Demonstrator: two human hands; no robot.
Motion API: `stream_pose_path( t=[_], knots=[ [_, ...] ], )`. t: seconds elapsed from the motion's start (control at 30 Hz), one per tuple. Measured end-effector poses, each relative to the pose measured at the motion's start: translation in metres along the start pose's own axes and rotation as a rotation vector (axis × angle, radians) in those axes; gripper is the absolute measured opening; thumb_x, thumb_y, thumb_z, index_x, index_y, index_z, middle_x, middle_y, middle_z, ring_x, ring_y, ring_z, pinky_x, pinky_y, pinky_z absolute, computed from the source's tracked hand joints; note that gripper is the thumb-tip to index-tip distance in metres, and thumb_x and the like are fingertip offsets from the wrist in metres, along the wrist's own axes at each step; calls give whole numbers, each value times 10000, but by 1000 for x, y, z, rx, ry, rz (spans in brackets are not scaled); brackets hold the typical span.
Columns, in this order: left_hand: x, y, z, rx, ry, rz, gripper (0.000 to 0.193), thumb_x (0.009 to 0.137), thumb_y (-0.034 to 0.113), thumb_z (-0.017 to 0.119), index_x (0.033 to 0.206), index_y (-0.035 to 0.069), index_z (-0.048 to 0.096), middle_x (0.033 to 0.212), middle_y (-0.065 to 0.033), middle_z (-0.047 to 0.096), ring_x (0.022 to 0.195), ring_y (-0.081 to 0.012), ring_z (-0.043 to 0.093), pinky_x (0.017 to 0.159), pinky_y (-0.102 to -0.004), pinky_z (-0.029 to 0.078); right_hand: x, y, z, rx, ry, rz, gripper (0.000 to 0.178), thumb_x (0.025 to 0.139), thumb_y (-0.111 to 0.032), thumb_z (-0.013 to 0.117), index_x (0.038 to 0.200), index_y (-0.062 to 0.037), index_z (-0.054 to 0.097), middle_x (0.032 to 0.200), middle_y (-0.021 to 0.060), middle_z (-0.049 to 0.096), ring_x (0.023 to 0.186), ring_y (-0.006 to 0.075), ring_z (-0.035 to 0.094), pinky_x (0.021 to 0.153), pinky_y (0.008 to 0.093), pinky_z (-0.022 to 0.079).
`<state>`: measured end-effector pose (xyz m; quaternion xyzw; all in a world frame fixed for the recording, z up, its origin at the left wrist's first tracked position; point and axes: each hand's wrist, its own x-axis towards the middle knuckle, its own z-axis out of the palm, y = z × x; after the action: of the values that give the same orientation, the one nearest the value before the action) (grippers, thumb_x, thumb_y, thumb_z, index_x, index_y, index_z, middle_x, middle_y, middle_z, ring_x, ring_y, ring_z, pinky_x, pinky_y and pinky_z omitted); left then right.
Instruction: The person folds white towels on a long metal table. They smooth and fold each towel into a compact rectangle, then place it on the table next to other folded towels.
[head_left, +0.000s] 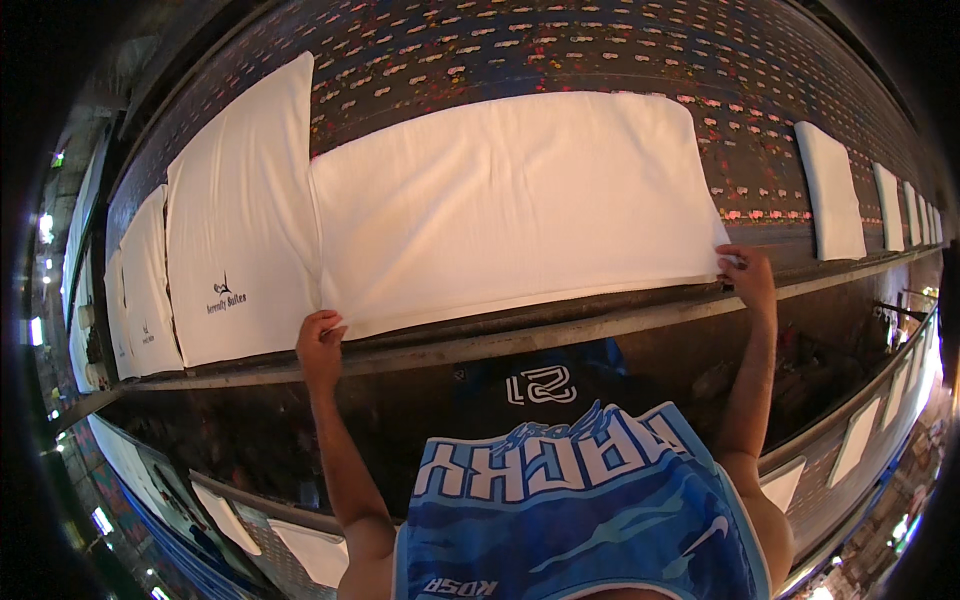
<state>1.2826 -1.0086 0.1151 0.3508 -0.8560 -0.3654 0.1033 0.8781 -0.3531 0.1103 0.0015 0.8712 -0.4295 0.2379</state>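
A wide white cloth, towel-like [510,200], lies spread over the dark patterned table, with faint creases across its middle. At its near left corner my left hand [322,340] has its fingers pinched on the edge, close to where it meets the neighbouring cloth. My right hand [748,275] pinches the near right corner, which is drawn out to a small point. Directly to the left lies another white cloth [240,220] with a small dark printed emblem near its front edge. No print shows on the cloth between my hands.
The long table [560,60] carries rows of small repeated marks and has a raised front rail [430,352]. More white cloths lie farther left [148,290], and folded ones [830,190] stretch away to the right. Behind me, another table bears white pieces [310,550].
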Motion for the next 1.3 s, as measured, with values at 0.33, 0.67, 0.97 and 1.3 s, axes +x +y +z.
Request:
stream_pose_path(
  t=[0.33,0.67,0.97,1.3],
  knots=[
    [-8,2,-1,154,-58,33,151,851,-83,802,985,-25,762,1169,-111,720,987,-243,735,822,-349,614,-8,20,28,-158,127,-82,208,955,-31,734,1155,-28,790,980,150,790,780,212,782,684,344,631],
    [-11,12,11,339,-132,2,174,836,-44,811,1004,-12,781,1217,-126,712,1083,-300,698,943,-406,572,-10,19,50,-421,270,-224,175,932,-122,768,1097,-70,799,1069,194,783,1027,372,763,887,461,590],
    [-47,124,49,433,-135,250,356,890,138,838,1216,9,774,1366,-161,680,1274,-340,633,1131,-431,499,-5,-5,40,-143,-130,-54,274,994,-201,742,1238,-78,744,1042,118,781,975,229,757,834,366,589],
    [-46,229,198,-196,-926,723,456,1034,311,722,1368,1,696,1500,-196,630,1426,-351,572,1188,-426,465,44,-219,61,756,-381,-550,536,1078,-239,665,1566,-50,547,1398,95,697,1255,216,699,1033,316,528]
  ],
)
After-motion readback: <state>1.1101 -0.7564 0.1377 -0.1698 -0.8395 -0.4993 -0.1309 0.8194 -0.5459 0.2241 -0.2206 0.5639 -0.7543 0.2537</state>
